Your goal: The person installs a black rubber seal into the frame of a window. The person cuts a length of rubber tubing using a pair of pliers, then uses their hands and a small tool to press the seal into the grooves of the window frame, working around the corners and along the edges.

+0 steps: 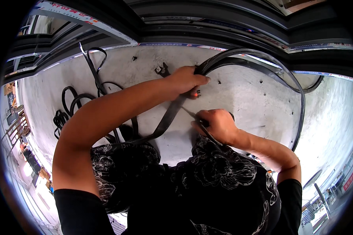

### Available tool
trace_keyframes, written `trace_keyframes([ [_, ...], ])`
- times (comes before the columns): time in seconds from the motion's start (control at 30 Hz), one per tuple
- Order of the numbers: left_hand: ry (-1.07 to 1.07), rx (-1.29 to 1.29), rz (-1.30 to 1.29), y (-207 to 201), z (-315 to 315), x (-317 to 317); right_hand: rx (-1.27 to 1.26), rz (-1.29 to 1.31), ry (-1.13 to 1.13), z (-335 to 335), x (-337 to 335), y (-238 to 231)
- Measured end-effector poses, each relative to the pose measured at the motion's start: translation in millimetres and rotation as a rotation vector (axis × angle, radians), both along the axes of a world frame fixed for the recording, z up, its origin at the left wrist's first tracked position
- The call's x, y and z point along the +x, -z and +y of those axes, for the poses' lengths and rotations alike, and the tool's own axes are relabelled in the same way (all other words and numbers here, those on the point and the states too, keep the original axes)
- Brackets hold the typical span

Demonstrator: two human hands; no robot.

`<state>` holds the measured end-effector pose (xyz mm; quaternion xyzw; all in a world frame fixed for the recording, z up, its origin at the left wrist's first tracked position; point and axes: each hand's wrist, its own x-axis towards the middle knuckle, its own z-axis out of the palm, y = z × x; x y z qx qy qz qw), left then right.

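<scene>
My left hand point(186, 80) is closed around a long, flat black rubber-like strip point(169, 119). From there the strip runs down toward my left knee on one side. On the other it arches in wide loops point(259, 55) to the far right. A small orange-red spot shows under the fingers; what it belongs to is unclear. Nearer to me, my right hand point(219, 123) is closed on something dark with a thin, blurred tip point(189, 112) pointing at the strip; its kind cannot be made out. Just left of my left hand lies a dark fork-ended object point(161, 70).
Black frame profiles point(223, 29) with printed protective tape cross the far side. More black strip lies in loops point(72, 102) on the pale concrete floor point(145, 98) at left. Small dark scraps point(219, 82) are scattered on it. My patterned trouser legs point(223, 166) are close below my hands.
</scene>
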<state>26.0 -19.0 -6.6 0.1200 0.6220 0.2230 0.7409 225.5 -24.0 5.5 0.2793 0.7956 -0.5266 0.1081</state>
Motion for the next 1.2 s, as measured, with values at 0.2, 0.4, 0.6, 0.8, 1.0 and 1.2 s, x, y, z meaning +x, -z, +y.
trace_keyframes([
  [0.2, -0.024, -0.086, -0.110, -3.7, -0.6, 0.0, 0.112, 0.110, -0.074, 3.8, 16.7, 7.8],
  [0.4, -0.057, -0.113, -0.116, -5.0, -0.1, -0.2, -0.009, 0.141, -0.118, 18.5, 13.8, 7.4],
  [0.6, -0.046, -0.103, -0.060, -3.1, -2.5, 2.6, -0.323, -0.047, -0.140, 27.2, -6.0, -6.7],
  [0.8, -0.079, -0.105, 0.032, 8.7, -7.1, 12.5, -0.366, 0.016, -0.081, 22.4, -6.6, -6.2],
  [1.0, -0.091, -0.056, 0.007, 8.0, -5.6, 12.6, -0.231, 0.057, -0.090, 17.0, 6.5, 0.7],
  [1.2, -0.081, -0.110, -0.125, 4.6, -4.8, 4.5, -0.131, 0.102, -0.111, 12.5, 15.8, 6.3],
])
